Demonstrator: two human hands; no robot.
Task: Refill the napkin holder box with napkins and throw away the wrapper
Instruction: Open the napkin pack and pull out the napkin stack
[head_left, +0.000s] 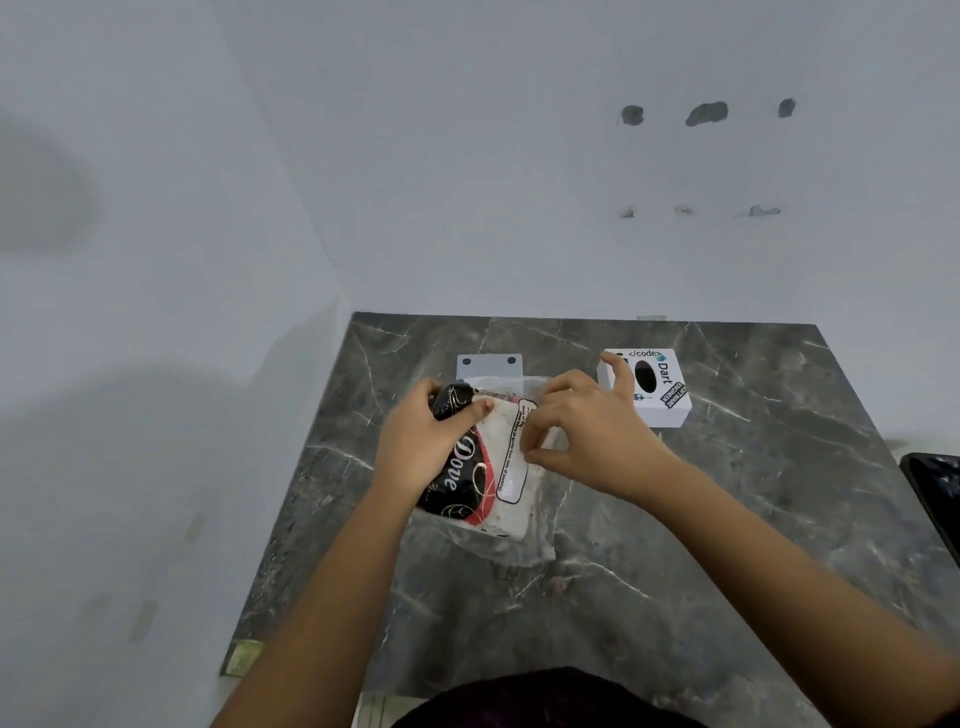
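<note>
A plastic-wrapped pack of white napkins (493, 467) with a black and red "Dove" print lies tilted on the grey marble counter (675, 519). My left hand (421, 441) grips the pack's far left end. My right hand (587, 436) pinches the clear wrapper near the pack's top right edge. The white napkin holder box (662, 387) with a dark oval slot and stickers stands just beyond my right hand, its left side hidden by my fingers.
A flat white panel with two dark dots (488, 364) lies behind the pack. A dark phone-like object (935, 493) rests at the counter's right edge. White walls close the counter at the back and left.
</note>
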